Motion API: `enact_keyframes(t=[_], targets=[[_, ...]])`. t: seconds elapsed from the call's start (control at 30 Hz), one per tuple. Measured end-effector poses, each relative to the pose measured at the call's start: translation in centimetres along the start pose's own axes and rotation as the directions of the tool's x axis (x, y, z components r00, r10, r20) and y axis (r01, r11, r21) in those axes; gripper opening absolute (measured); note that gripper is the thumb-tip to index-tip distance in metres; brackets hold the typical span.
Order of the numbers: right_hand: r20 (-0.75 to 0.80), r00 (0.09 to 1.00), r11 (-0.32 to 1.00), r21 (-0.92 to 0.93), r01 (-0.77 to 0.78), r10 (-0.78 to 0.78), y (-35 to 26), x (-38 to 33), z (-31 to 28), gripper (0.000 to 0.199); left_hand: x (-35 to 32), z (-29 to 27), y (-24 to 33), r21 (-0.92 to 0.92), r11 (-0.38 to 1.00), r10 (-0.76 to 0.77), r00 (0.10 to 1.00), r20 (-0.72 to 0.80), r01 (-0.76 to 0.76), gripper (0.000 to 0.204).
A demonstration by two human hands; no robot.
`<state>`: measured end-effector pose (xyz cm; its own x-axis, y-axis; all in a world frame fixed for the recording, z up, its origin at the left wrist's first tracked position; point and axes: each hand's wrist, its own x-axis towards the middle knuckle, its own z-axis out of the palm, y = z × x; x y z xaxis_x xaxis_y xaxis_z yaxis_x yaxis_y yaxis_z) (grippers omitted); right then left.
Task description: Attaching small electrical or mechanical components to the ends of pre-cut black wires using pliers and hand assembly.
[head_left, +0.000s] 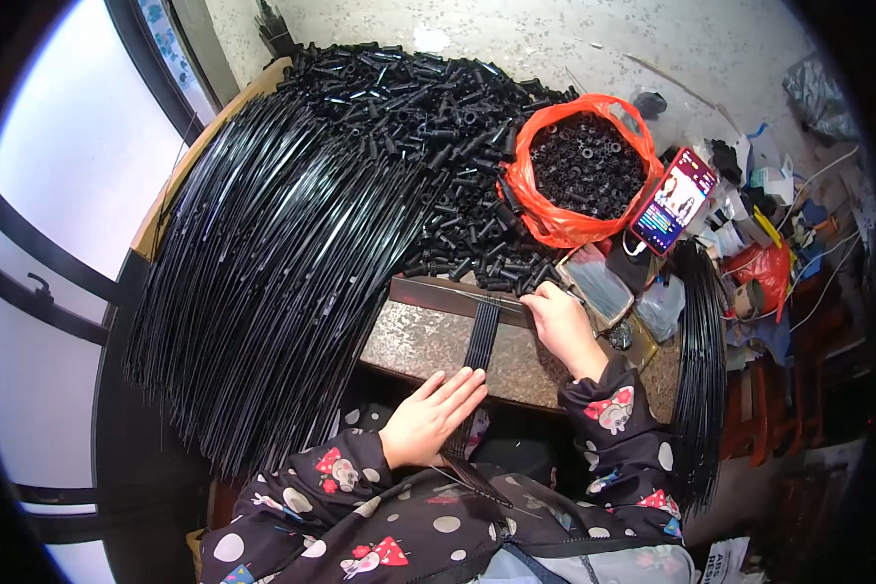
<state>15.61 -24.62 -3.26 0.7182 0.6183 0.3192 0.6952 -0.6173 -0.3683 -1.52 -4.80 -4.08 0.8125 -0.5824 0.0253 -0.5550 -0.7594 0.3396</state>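
Note:
My left hand [433, 419] lies flat with its fingers stretched over a narrow row of thin black rods [482, 336]. The row runs across the stone-topped work surface [414, 336] toward my lap. My right hand [560, 321] is closed in a pinch at the right part of a low brown bar [438, 292], beside loose black tubular pieces [467, 200]. What its fingertips hold is hidden. A long, dense bundle of thin black rods [263, 263] spreads out left of my left hand.
An orange-red plastic bag [565, 229] holds many small black ring-like parts. A phone [674, 200] with a lit screen leans beside it. Another bundle of black rods [701, 370] hangs at the right edge. Clutter with cables and a red bag [764, 273] lies farther right.

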Motion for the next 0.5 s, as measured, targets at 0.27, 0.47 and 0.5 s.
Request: enact_keyframes(t=[0.27, 0.47, 0.5], targets=[[-0.024, 0.999, 0.998, 0.054, 0.033, -0.032, -0.3, 0.4, 0.5, 0.014, 0.1, -0.3, 0.0, -0.030, 0.999, -0.017, 1.000, 0.009, 0.018, 0.108], [-0.008, 1.000, 1.000, 0.027, 0.001, -0.001, -0.9, 0.8, 0.7, 0.013, 0.1, -0.6, -0.1, -0.007, 1.000, -0.008, 0.999, 0.045, 0.008, 0.107], [0.008, 1.000, 1.000, -0.004, -0.025, 0.025, -0.9, 0.9, 0.8, 0.012, 0.2, -0.6, -0.2, -0.044, 0.999, -0.006, 0.999, 0.047, 0.008, 0.103]])
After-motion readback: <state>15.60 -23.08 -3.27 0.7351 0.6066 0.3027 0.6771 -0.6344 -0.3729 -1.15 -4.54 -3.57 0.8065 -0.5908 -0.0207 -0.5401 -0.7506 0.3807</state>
